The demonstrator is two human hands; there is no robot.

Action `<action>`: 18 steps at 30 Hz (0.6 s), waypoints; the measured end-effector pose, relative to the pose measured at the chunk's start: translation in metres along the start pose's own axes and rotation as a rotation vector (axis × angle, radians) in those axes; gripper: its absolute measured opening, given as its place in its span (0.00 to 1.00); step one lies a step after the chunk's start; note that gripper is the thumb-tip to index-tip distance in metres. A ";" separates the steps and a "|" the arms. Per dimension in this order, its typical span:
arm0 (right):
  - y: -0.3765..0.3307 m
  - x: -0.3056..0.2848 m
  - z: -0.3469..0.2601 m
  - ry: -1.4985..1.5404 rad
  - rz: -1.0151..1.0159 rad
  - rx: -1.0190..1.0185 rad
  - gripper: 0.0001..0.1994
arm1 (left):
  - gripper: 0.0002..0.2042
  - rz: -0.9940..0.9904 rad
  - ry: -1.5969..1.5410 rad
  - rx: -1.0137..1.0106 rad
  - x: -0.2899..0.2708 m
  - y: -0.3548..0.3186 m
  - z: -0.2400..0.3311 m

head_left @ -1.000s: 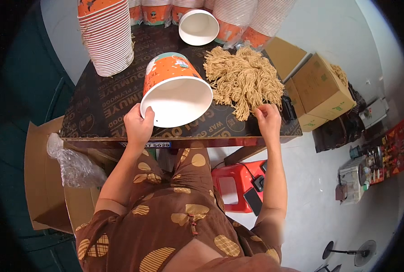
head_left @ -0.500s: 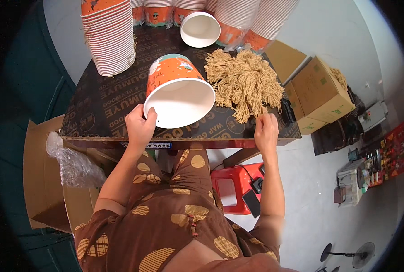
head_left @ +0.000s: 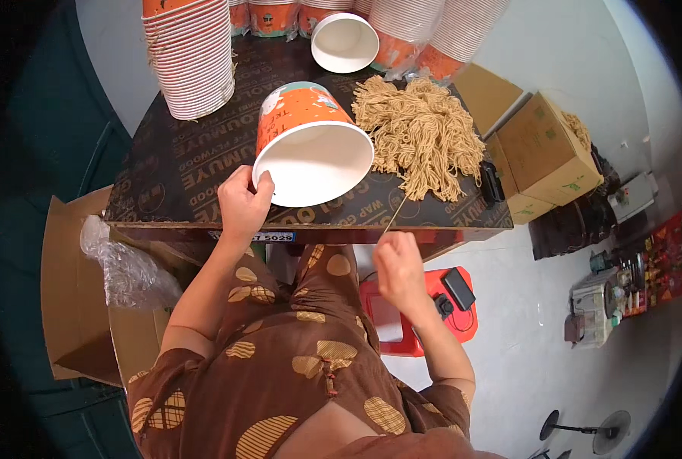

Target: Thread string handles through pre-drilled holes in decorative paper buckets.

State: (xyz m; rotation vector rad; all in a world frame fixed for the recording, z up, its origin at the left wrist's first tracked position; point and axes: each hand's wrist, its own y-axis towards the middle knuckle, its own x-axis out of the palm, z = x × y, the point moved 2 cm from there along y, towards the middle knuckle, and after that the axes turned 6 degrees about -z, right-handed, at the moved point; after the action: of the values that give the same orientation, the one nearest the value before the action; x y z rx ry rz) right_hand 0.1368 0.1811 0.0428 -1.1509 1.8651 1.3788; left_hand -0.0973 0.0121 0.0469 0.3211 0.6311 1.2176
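One orange bucket [head_left: 299,105] on the tabletop [head_left: 176,164], open mouth facing near, base far, long axis near-to-far, left hand [head_left: 246,202] pinching its rim [head_left: 310,123], right hand [head_left: 400,268] pinching one tan strand [head_left: 395,213] below the right-side pile [head_left: 421,138].

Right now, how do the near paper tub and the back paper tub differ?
The near paper tub is held at its rim by the left grip; the back paper tub is unheld.
The near paper tub shows its orange printed side; the back paper tub shows mainly white inside.
Both have white interiors and open mouths facing the camera.
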 end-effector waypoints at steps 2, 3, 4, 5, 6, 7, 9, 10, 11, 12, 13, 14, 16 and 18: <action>0.001 0.006 -0.019 -0.018 -0.050 -0.100 0.07 | 0.10 -0.009 0.025 -0.001 -0.001 0.000 0.001; 0.003 0.009 -0.028 -0.013 -0.070 -0.170 0.07 | 0.10 -0.002 0.028 0.003 -0.001 0.000 0.001; 0.001 0.018 -0.033 -0.045 -0.115 -0.219 0.08 | 0.11 0.009 0.016 0.015 0.000 -0.001 -0.002; 0.000 0.021 -0.041 0.011 -0.156 -0.275 0.08 | 0.11 0.021 0.001 0.036 0.001 -0.001 -0.003; 0.000 0.022 -0.050 0.068 -0.198 -0.333 0.08 | 0.11 0.023 0.010 0.039 0.001 -0.001 -0.003; 0.000 0.022 -0.061 0.139 -0.246 -0.373 0.08 | 0.11 0.015 0.032 0.035 0.001 -0.002 -0.003; -0.002 0.028 -0.076 0.237 -0.270 -0.448 0.08 | 0.12 0.008 0.057 0.035 0.001 0.000 -0.001; -0.005 0.033 -0.080 0.286 -0.370 -0.417 0.06 | 0.12 0.003 0.047 0.024 0.001 0.000 0.000; -0.003 0.036 -0.082 0.291 -0.372 -0.422 0.06 | 0.12 0.000 0.037 0.014 0.001 0.000 0.000; 0.001 0.038 -0.081 0.340 -0.335 -0.371 0.06 | 0.12 -0.010 0.024 -0.001 0.002 0.000 -0.001; 0.005 0.039 -0.080 0.389 -0.297 -0.318 0.06 | 0.12 -0.006 0.028 -0.004 0.001 -0.001 -0.002; 0.009 0.038 -0.076 0.438 -0.304 -0.250 0.05 | 0.12 -0.024 0.028 0.001 0.001 -0.001 -0.002; 0.013 0.034 -0.073 0.525 -0.275 -0.188 0.04 | 0.13 -0.079 0.075 -0.017 -0.001 -0.002 0.002; 0.014 0.031 -0.066 0.628 -0.282 -0.081 0.06 | 0.14 -0.112 0.096 -0.063 -0.002 -0.007 0.006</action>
State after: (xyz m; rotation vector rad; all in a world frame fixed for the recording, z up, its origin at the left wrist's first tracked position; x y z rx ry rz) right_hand 0.1131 0.1109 0.0456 -1.9737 1.9433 1.0065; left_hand -0.0883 0.0080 0.0483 0.1732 0.6836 1.1481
